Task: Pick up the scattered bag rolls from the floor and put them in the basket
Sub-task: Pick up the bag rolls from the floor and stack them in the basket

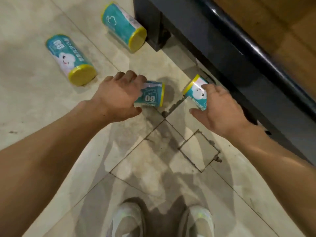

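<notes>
Four bag rolls lie on a floor [42, 103] of pale, glossy stone-look tiles with dark grout lines and grey scuffing. Each roll is a short cylinder of tightly wound yellow plastic, wrapped in a shiny teal label printed with a white cloud character and the number 60.

The left hand [116, 98] reaches down over the nearest roll [152, 94], which lies on its side at the middle of the floor. The fingers curl over its far end and the thumb sits below its near edge, so the hand cups the roll; whether it grips firmly or only touches is hard to say from this angle. The right hand [220, 106] is spread over a second roll [196, 93], fingers loosely extended across its label and thumb held out toward the left, apart from the roll. This roll is tilted, its yellow end pointing up and left, and it lies just beside the dark base of a black cabinet [213, 53] with a smooth, reflective rounded edge.

Two more rolls lie well apart from both hands: one [71, 59] at the left on open tile, another [124, 27] farther up, its yellow end touching or nearly touching the cabinet's corner.

A pair of light mesh shoes [126, 221] shows at the bottom edge, and a small square hatch [198, 149] is set into the tile.
</notes>
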`<move>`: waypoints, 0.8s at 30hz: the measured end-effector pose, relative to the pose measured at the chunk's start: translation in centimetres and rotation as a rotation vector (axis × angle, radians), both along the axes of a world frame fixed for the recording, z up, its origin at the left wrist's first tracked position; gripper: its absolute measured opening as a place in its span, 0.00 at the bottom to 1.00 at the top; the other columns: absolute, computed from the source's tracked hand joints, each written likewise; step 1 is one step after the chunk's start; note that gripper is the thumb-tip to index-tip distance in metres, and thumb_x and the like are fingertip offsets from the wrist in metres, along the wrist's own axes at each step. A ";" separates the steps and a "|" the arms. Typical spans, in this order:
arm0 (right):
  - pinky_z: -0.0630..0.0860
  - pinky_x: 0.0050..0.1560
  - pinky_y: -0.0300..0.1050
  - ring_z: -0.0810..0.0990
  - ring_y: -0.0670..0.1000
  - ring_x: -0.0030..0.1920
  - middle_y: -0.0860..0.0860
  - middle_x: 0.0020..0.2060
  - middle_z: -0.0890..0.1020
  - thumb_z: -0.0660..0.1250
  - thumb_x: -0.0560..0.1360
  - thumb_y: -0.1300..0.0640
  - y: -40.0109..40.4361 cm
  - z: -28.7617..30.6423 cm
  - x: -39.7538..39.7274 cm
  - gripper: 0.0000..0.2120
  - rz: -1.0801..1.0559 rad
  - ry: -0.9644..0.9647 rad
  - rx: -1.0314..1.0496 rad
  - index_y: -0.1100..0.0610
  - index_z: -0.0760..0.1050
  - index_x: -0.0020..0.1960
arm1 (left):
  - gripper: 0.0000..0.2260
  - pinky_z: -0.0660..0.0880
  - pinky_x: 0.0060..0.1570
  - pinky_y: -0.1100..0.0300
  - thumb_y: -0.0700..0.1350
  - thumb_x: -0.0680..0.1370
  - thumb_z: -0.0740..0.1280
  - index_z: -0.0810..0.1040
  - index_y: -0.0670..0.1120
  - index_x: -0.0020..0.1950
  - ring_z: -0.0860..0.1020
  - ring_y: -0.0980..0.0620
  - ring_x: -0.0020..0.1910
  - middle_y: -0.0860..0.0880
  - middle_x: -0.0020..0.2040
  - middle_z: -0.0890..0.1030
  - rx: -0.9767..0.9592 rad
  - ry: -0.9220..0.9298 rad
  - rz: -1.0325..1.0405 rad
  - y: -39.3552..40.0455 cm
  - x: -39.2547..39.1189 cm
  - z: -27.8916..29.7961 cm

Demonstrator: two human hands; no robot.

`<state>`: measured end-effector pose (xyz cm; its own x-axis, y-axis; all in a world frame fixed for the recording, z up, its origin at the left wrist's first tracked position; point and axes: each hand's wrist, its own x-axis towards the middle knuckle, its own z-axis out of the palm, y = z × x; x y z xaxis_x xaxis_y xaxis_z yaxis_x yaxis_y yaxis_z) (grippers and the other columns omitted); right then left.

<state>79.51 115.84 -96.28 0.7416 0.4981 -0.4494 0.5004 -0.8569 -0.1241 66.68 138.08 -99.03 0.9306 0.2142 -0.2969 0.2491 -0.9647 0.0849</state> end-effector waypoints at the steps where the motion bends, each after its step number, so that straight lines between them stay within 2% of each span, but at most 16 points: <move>1: 0.75 0.63 0.60 0.72 0.60 0.66 0.58 0.70 0.70 0.71 0.75 0.42 0.1 -0.9 0.2 0.36 0.001 -0.010 -0.004 0.54 0.62 0.76 | 0.37 0.73 0.56 0.46 0.59 0.69 0.73 0.63 0.48 0.73 0.73 0.39 0.62 0.42 0.66 0.72 0.008 -0.014 -0.001 0.1 0.3 -0.9; 5: 0.73 0.62 0.55 0.73 0.60 0.64 0.58 0.67 0.73 0.75 0.72 0.47 0.8 -3.2 1.2 0.36 -0.001 -0.079 0.098 0.57 0.64 0.74 | 0.43 0.70 0.61 0.46 0.62 0.68 0.74 0.58 0.50 0.76 0.72 0.40 0.65 0.43 0.69 0.70 0.033 -0.008 -0.023 0.4 1.7 -3.3; 8: 0.74 0.62 0.55 0.74 0.59 0.64 0.57 0.68 0.72 0.76 0.71 0.47 1.4 -4.4 2.6 0.40 -0.046 -0.066 0.067 0.54 0.60 0.76 | 0.45 0.69 0.63 0.46 0.63 0.68 0.74 0.56 0.51 0.78 0.72 0.41 0.65 0.43 0.70 0.69 0.054 -0.021 -0.029 0.2 2.5 -4.4; 11: 0.74 0.57 0.53 0.75 0.59 0.62 0.57 0.65 0.74 0.75 0.71 0.44 1.4 -5.7 3.9 0.39 -0.083 -0.021 0.059 0.54 0.61 0.75 | 0.43 0.70 0.62 0.47 0.65 0.68 0.72 0.58 0.51 0.77 0.75 0.43 0.62 0.44 0.68 0.72 0.046 -0.051 -0.048 0.5 2.7 -5.3; 14: 0.69 0.50 0.49 0.76 0.58 0.60 0.55 0.61 0.76 0.75 0.70 0.44 1.0 -6.7 4.3 0.37 -0.096 -0.033 0.056 0.52 0.62 0.73 | 0.43 0.71 0.61 0.48 0.66 0.68 0.71 0.58 0.52 0.77 0.75 0.44 0.60 0.45 0.66 0.74 0.077 -0.038 -0.062 0.9 2.8 -5.9; 19: 0.70 0.51 0.50 0.76 0.58 0.61 0.54 0.61 0.77 0.77 0.68 0.45 0.9 -7.9 4.3 0.40 -0.111 -0.110 0.059 0.50 0.61 0.73 | 0.43 0.72 0.60 0.47 0.70 0.64 0.72 0.64 0.52 0.72 0.77 0.44 0.56 0.46 0.61 0.77 0.105 -0.063 -0.027 0.4 3.1 -6.3; 24: 0.72 0.49 0.50 0.76 0.57 0.60 0.54 0.60 0.77 0.77 0.67 0.44 0.9 -7.9 3.7 0.40 -0.101 -0.171 0.048 0.50 0.60 0.73 | 0.36 0.73 0.56 0.50 0.64 0.65 0.71 0.66 0.49 0.67 0.77 0.45 0.54 0.47 0.59 0.77 0.128 -0.091 -0.024 -0.1 3.0 -6.3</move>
